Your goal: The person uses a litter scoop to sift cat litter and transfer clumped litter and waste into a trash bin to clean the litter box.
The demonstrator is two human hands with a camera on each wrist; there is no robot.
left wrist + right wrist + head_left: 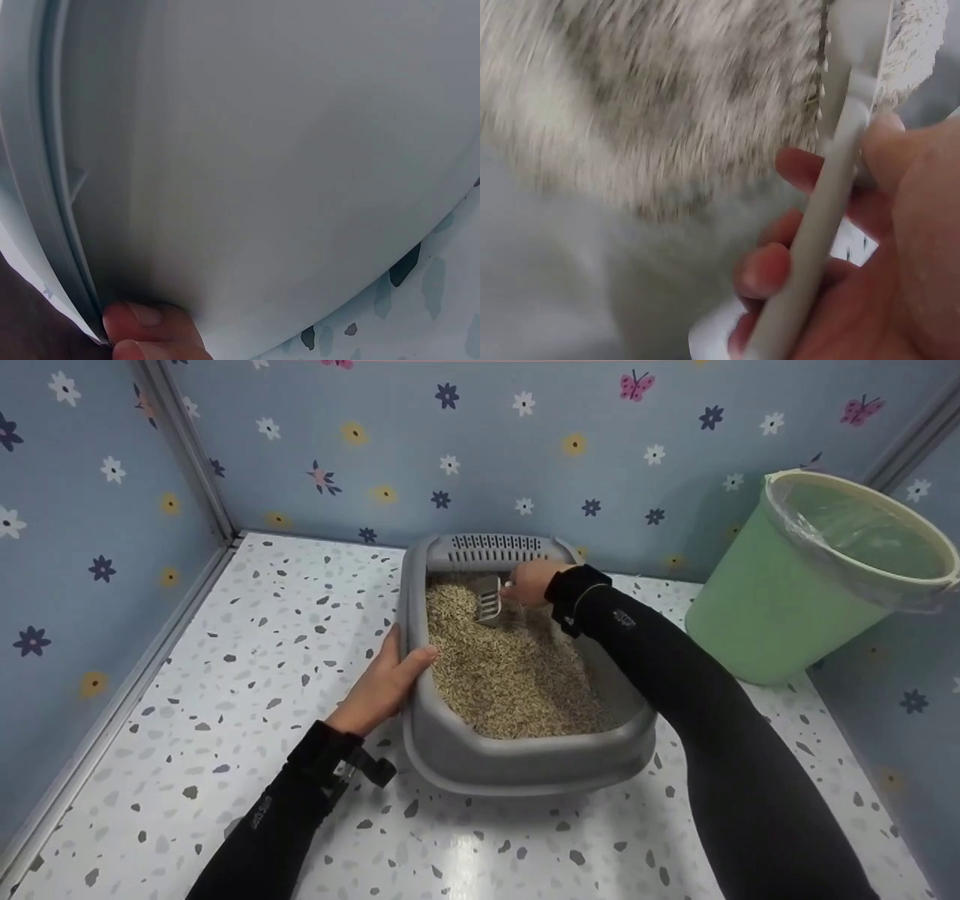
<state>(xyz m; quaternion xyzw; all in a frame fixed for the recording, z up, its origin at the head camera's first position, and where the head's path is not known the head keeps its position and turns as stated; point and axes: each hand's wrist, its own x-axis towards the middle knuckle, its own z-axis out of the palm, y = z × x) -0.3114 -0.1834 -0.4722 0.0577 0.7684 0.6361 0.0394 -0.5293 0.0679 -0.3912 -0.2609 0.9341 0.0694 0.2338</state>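
Note:
A grey litter box (525, 765) stands on the speckled floor, filled with tan pellet litter (510, 682). My left hand (382, 682) grips its left rim, thumb over the edge. In the left wrist view the fingertips (154, 326) press against the outer wall below the rim. Toward the back of the box, my right hand (534, 583) holds a slotted litter scoop (489, 600) by its handle. The right wrist view shows my fingers curled round the light grey handle (810, 247), with the scoop's head beside blurred litter.
A pale green bin (787, 585) with a clear plastic liner stands to the right, near the wall corner. Blue flower-patterned panels (487, 457) close in the back and both sides. Speckled white floor (277, 607) lies left of the box.

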